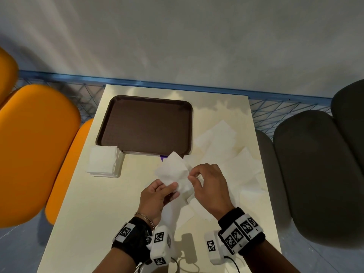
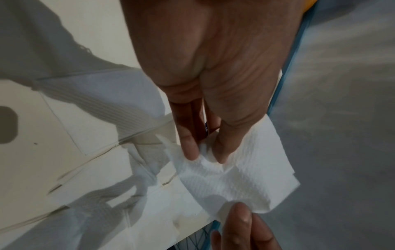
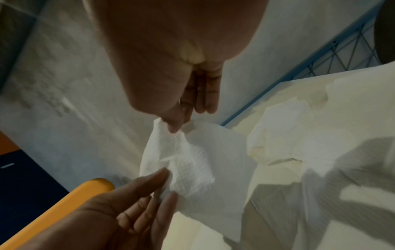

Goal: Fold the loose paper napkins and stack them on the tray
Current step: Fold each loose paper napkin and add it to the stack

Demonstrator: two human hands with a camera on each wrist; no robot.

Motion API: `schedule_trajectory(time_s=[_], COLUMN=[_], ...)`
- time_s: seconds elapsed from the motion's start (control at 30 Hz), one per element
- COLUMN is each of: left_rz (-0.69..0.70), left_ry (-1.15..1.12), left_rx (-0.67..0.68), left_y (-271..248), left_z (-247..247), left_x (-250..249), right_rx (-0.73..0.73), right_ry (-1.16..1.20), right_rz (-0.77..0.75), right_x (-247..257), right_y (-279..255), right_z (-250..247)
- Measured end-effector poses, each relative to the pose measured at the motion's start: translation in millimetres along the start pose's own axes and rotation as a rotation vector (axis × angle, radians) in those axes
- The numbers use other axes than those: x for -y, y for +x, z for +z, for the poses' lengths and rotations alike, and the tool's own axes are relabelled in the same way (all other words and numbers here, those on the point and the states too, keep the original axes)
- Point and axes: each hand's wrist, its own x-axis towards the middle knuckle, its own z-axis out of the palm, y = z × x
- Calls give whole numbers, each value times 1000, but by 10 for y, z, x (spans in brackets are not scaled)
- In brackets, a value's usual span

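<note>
Left hand (image 1: pixel 155 196) pinching the near-left corner of one napkin (image 1: pixel 173 172); right hand (image 1: pixel 208 186) pinching its right edge. Held in the air between both, above the table (image 1: pixel 94 213). Loose napkins (image 1: pixel 226 150) scattered right; brown tray (image 1: pixel 145 125) beyond; stacked napkins (image 1: pixel 105 164) left.

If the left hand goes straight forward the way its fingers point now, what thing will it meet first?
The left hand already pinches the held napkin, so that comes first. Beyond it the line seems to run up-right toward the near rim of the brown tray, though depth is unclear and it might pass above it.
</note>
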Motion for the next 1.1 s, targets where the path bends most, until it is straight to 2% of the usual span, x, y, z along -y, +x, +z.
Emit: schedule_trajectory(time_s=[0.1,0.2,0.33,0.4,0.47,0.57,0.67,0.77,0.9,1.1], left_rz=[-39,-81,-74,-43,-19,16,92,180,305,445], left_ry=[-7,44,223,233,257,256,173,150,250,411], left_rx=[-11,-34,-104,-64,37,186,266,231,177,176], left_y=[6,85,116,67,2,-80,-135,-188,-279,-455], left_z=[-44,-138,-227,-233,-211,-129,-35,75,202,318], left_x=[-39,-31,-7,-18,-42,-88,-168,-280,-424,-539], right_rx=[216,365,360,343,342,355,354,350,372,240], right_ry=[60,179,352,432,504,589,622,639,646,395], right_rz=[48,211,479,542,565,565,522,441,348,212], right_x=[16,-14,-148,-188,-161,-108,-63,17,87,128], right_y=[14,86,220,265,291,307,300,280,209,123], right_z=[-66,-89,-55,-69,-133,-282,-451,-656,-906,-1101])
